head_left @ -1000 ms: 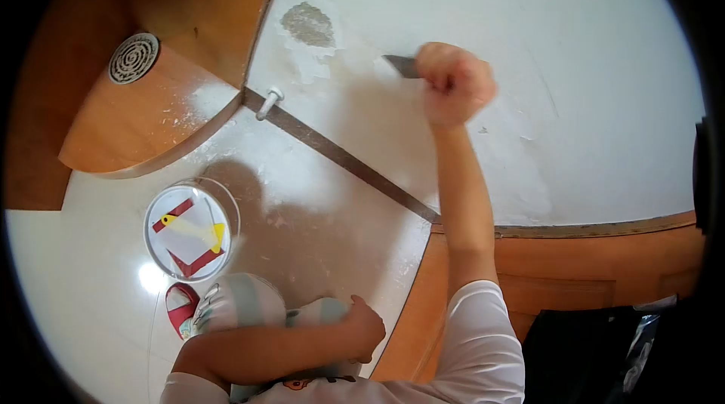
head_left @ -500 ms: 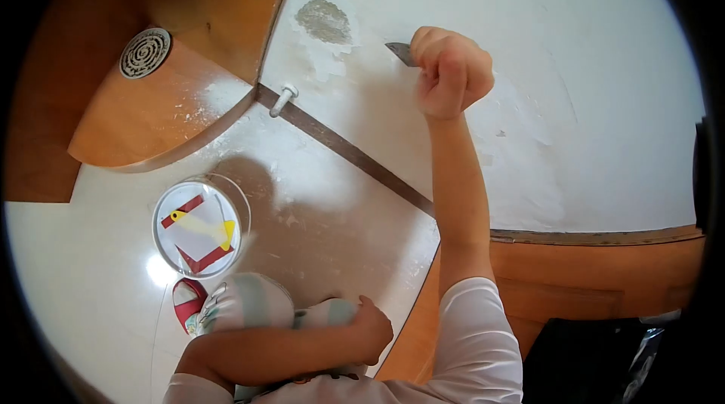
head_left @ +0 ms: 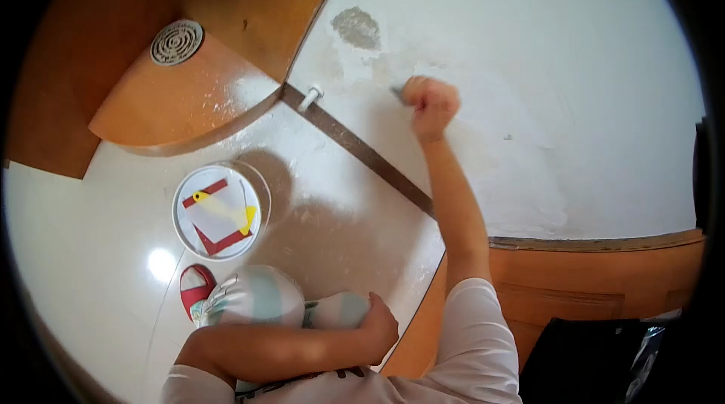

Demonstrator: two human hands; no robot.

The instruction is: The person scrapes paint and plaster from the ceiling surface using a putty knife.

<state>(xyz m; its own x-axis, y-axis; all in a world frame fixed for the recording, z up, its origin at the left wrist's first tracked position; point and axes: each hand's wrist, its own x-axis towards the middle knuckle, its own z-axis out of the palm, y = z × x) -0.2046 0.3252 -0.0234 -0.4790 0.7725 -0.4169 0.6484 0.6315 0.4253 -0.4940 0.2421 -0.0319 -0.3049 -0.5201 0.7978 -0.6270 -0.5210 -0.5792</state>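
My right hand (head_left: 432,108) is closed around a small scraper; only the tip of its dark metal blade (head_left: 398,93) shows, against the white wall (head_left: 604,102). Up and left of the blade is a rough grey patch (head_left: 356,28) edged with peeled paint. My left hand (head_left: 381,330) rests at my knee, low in the view, its fingers curled and mostly hidden; what it holds, if anything, cannot be made out.
A round white bucket (head_left: 178,215) with a red and yellow design on its lid stands on the floor. A dusty curved wooden shelf (head_left: 174,113) bears a round metal drain cover (head_left: 177,42). A white door stop (head_left: 310,97) juts from the wall near the dark skirting (head_left: 362,153).
My right hand has moved down along the wall with the scraper. The view has shifted, so the bucket, shelf and grey patch appear farther right. My left hand stays at my knee.
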